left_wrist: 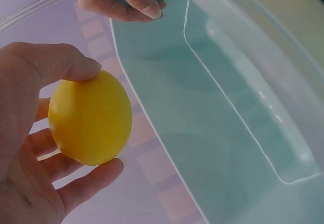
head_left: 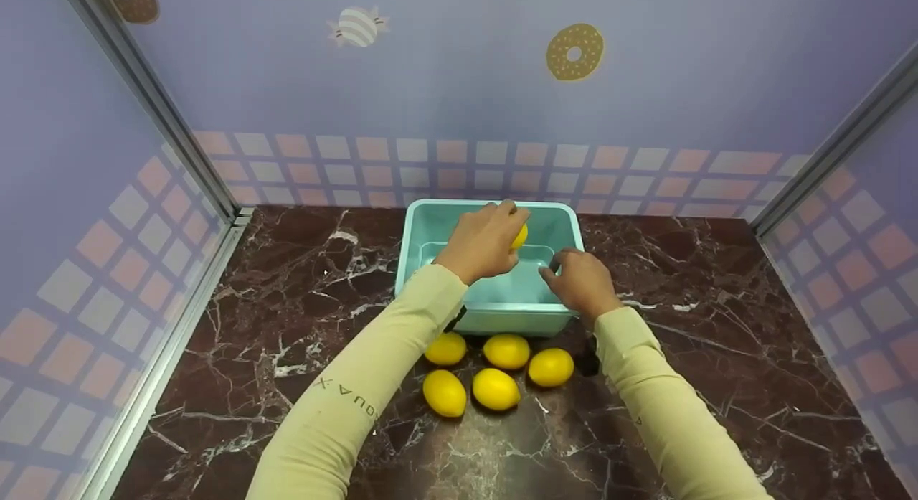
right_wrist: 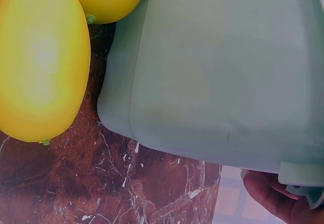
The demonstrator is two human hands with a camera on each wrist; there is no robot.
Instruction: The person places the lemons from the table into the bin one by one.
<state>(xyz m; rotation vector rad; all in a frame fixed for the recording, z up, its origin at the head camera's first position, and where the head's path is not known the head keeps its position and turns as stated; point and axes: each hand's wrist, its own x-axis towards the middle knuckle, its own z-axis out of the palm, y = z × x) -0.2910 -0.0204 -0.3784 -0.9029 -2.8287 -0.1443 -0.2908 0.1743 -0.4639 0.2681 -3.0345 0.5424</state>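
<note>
My left hand (head_left: 484,242) is held over the teal plastic bin (head_left: 502,322) and grips a yellow lemon (left_wrist: 91,120) between thumb and fingers. Only part of this lemon shows past the fingers in the head view. My right hand (head_left: 582,281) hovers at the bin's right side, fingers loosely bent and nothing seen between them. In the left wrist view its fingertips (left_wrist: 154,11) appear above the bin's inside. From the right wrist view I cannot tell whether it touches the rim. Several lemons (head_left: 496,389) lie on the table in front of the bin.
The dark red marble-patterned table (head_left: 717,385) carries the bin near its back edge. A lilac wall (head_left: 459,91) with pink and white squares stands behind, and side panels (head_left: 72,220) close in the left and right.
</note>
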